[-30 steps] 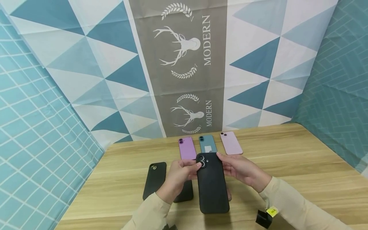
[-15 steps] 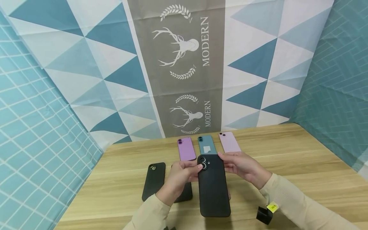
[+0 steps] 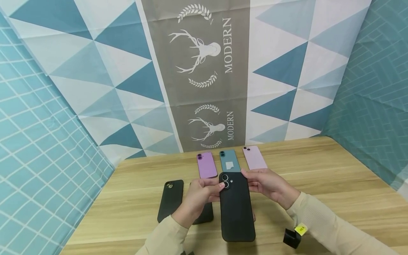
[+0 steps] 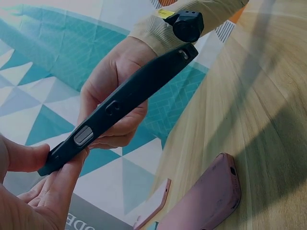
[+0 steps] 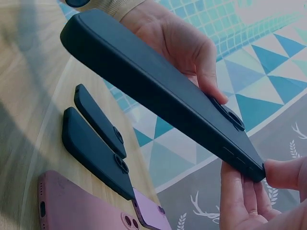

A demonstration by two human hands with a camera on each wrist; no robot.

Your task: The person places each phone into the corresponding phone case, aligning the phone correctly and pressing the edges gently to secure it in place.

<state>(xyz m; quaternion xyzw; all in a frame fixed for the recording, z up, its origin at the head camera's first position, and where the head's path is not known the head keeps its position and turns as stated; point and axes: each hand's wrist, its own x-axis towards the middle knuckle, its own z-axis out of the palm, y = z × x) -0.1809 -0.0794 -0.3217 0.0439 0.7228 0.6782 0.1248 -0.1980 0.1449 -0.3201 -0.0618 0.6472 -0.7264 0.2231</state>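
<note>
Above table (image 3: pixel 325 173) | black-cased phone (image 3: pixel 237 216) between hands (image 3: pixel 199 198) (image 3: pixel 272 186) | both pinching its camera end

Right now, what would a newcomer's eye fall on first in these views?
Most likely the black phone case, held above the wooden table, with the left hand and right hand gripping its upper end. Behind it, a purple phone, a teal phone and a pale pink phone lie in a row near the back edge. Beyond them, the grey panel carries white deer heads and sideways MODERN lettering.
</note>
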